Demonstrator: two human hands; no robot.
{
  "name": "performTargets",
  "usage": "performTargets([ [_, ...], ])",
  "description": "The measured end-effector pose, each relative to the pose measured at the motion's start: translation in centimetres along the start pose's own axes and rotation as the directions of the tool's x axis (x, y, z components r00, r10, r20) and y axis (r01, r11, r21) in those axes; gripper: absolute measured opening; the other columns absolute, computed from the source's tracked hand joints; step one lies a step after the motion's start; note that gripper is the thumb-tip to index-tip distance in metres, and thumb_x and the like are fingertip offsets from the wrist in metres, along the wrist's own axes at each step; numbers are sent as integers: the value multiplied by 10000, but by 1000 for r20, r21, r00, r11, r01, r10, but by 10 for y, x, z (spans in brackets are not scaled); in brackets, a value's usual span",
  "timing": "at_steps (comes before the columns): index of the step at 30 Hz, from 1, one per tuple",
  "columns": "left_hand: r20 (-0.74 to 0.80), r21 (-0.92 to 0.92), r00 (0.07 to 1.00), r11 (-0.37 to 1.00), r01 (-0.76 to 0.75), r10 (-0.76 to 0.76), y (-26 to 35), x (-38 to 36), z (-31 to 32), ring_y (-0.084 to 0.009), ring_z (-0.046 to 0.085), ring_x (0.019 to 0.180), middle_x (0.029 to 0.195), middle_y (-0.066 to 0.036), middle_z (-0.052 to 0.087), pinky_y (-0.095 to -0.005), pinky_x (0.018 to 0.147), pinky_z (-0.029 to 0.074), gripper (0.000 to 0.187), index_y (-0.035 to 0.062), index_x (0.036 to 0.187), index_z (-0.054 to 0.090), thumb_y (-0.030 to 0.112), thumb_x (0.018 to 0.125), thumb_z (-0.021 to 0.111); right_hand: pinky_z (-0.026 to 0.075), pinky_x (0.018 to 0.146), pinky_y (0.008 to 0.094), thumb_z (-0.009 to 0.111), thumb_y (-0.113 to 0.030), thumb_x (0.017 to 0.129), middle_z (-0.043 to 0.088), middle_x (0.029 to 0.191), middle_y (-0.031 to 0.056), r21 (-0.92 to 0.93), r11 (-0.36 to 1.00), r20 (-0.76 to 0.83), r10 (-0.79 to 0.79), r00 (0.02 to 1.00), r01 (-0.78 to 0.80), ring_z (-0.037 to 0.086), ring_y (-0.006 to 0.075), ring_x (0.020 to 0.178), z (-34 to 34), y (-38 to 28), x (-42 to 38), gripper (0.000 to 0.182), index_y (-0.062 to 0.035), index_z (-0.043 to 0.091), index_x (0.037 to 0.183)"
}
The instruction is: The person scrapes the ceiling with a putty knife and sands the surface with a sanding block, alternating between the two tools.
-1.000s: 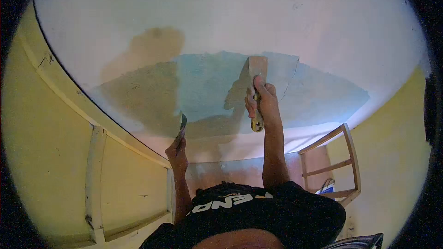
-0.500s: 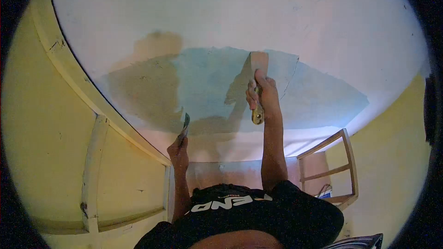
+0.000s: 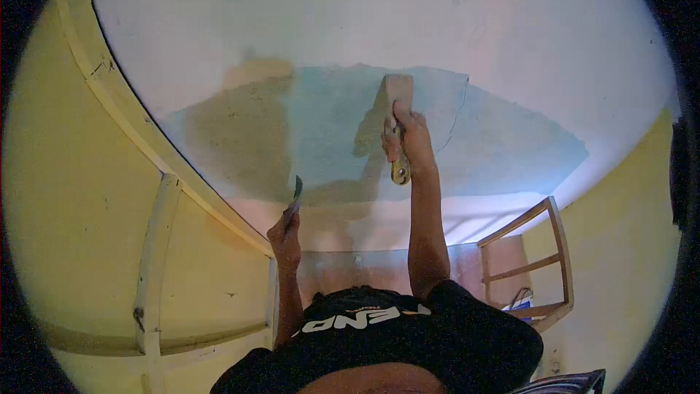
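My right hand (image 3: 410, 138) is wrapped round the handle of a wide putty knife (image 3: 399, 90), its blade flat against the pale surface near the top edge of a blue-green patch (image 3: 328, 131). Lower and to the left, my left hand (image 3: 285, 237) grips a second scraper (image 3: 297, 191), seen nearly edge-on and held apart from the patch. A thin dark crack line runs down the patch to the right of my right hand. Shadows of my arm and head fall across the patch.
Yellow panels with a wooden frame (image 3: 157, 248) stand on the left. On the right is an open wooden window frame (image 3: 561, 255) beside a yellow wall (image 3: 620, 248). A dark object (image 3: 576, 382) shows at the bottom right edge.
My right hand and the putty knife have moved slightly left along the patch. The view has shifted a little. My left hand still holds its scraper low on the left.
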State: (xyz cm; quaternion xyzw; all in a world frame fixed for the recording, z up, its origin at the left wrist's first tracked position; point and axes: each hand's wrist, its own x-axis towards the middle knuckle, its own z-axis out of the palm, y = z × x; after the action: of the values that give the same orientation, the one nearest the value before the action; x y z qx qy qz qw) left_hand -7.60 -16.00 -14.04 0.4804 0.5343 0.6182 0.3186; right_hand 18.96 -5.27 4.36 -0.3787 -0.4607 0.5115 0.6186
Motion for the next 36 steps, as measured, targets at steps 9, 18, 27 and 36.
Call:
performTargets([
  [9,42,33,999,999,28,-30,5,-4,-4,-138,564,905,954,-53,696,-324,845,475,298,-86,1160,683,161,996,652,360,331,301,526,-435,1057,436,490,23,47,999,-16,17,1000,-16,425,164,336,8,-8,4,468,-87,502,745],
  [18,125,-86,992,996,4,7,2,-8,5,-91,525,899,972,6,637,-258,814,449,282,-29,1260,693,65,1008,610,363,335,303,526,-446,1055,455,501,34,-6,1000,0,22,1000,-22,431,167,341,7,8,2,489,-89,506,721],
  [27,155,1,987,999,-34,33,6,0,17,-94,501,817,868,17,576,-256,736,429,272,-36,1239,693,61,996,619,367,338,316,534,-466,1045,458,487,30,47,998,41,38,998,-40,434,165,337,8,4,3,503,-90,520,712],
  [36,121,-26,993,1000,-4,7,-1,3,15,-91,575,908,995,7,672,-255,833,472,295,-32,1269,683,46,992,622,356,334,304,542,-452,1046,452,492,33,133,989,64,62,996,-70,438,158,344,8,-11,-2,490,-92,512,715],
])
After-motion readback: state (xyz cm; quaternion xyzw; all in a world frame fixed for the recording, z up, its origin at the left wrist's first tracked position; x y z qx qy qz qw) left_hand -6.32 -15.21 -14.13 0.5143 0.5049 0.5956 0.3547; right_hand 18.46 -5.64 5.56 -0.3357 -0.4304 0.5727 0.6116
